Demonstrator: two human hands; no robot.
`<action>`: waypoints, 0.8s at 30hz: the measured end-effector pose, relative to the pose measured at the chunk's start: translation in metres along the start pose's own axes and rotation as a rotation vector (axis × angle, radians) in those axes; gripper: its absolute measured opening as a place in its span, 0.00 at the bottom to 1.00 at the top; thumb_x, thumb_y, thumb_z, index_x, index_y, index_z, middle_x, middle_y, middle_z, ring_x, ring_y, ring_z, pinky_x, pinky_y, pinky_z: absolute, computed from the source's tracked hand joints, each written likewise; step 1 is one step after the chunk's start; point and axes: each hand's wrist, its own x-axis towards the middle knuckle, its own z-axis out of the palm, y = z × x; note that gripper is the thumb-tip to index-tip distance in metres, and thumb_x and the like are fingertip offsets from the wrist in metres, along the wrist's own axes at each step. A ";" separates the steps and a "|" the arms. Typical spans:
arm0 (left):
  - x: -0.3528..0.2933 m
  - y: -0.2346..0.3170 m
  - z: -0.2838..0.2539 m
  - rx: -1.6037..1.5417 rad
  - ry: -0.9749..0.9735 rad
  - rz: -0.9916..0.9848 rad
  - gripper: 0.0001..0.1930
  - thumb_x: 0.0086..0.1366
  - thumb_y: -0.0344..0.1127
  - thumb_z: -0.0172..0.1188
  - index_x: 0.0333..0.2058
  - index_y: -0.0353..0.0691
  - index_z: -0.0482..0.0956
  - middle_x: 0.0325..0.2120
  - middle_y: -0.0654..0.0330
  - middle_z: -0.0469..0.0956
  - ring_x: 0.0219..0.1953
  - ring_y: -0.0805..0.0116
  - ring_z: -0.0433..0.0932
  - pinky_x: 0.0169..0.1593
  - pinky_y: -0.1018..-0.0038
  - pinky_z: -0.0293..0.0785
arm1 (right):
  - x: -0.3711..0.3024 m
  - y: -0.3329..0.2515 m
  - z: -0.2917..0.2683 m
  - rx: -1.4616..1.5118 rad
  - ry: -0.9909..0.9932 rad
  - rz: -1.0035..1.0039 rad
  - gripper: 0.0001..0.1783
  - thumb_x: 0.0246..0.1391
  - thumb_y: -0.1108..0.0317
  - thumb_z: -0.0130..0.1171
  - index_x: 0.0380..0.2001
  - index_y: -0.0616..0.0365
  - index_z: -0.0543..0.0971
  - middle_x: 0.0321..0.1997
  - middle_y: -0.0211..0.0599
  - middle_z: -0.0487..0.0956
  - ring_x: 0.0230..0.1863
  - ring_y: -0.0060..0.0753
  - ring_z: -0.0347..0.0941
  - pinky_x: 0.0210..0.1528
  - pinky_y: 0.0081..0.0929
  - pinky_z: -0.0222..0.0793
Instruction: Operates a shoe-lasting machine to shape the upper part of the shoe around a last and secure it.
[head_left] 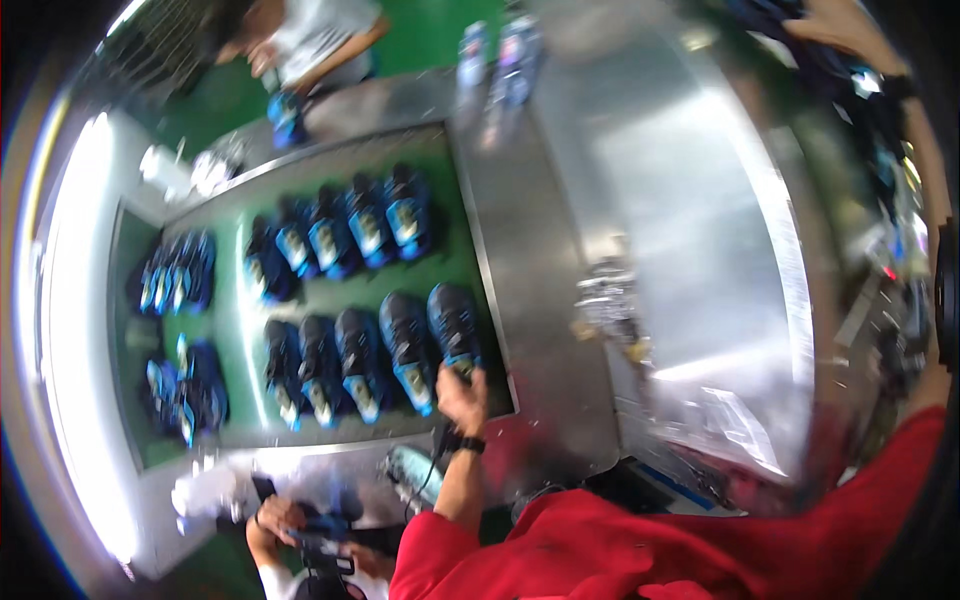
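My left hand (462, 400), a black band on its wrist, is closed on the heel end of a dark sneaker (452, 318) with a blue sole. That sneaker is the rightmost of the near row on the green belt (350, 285). Beside it on the left lies another such sneaker (404, 335), toe pointing away from me. At the far right, my right hand (840, 28) reaches up to a dark blue item (765, 18) that the picture's rim cuts off. Blur hides how its fingers are set and whether they grip the item.
More dark and blue sneakers (325, 235) stand in rows on the belt. Metal table surface (545, 260) borders it, with plastic bottles (515, 60) at the far side. One person (325, 45) sits across the belt; another person's hands (282, 518) work at lower left.
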 end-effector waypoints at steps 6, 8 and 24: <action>-0.001 0.028 -0.023 -0.149 -0.174 -0.061 0.21 0.55 0.41 0.66 0.44 0.34 0.74 0.37 0.45 0.77 0.40 0.46 0.77 0.45 0.59 0.72 | -0.105 -0.025 -0.057 0.348 0.021 0.489 0.24 0.33 0.53 0.66 0.29 0.63 0.78 0.27 0.54 0.78 0.32 0.54 0.76 0.34 0.43 0.70; -0.022 0.061 -0.044 -0.071 0.087 0.464 0.21 0.57 0.37 0.65 0.45 0.32 0.73 0.39 0.46 0.78 0.42 0.52 0.77 0.48 0.62 0.71 | -0.150 -0.030 -0.094 0.292 0.025 0.755 0.26 0.34 0.49 0.67 0.31 0.62 0.79 0.30 0.54 0.79 0.34 0.54 0.77 0.37 0.41 0.72; -0.339 0.476 -0.157 -1.424 -1.869 0.480 0.32 0.65 0.44 0.59 0.61 0.29 0.60 0.53 0.51 0.72 0.52 0.62 0.73 0.57 0.69 0.68 | -0.573 -0.304 -0.286 0.876 0.357 1.715 0.34 0.43 0.64 0.73 0.52 0.65 0.72 0.42 0.42 0.79 0.35 0.21 0.75 0.34 0.23 0.70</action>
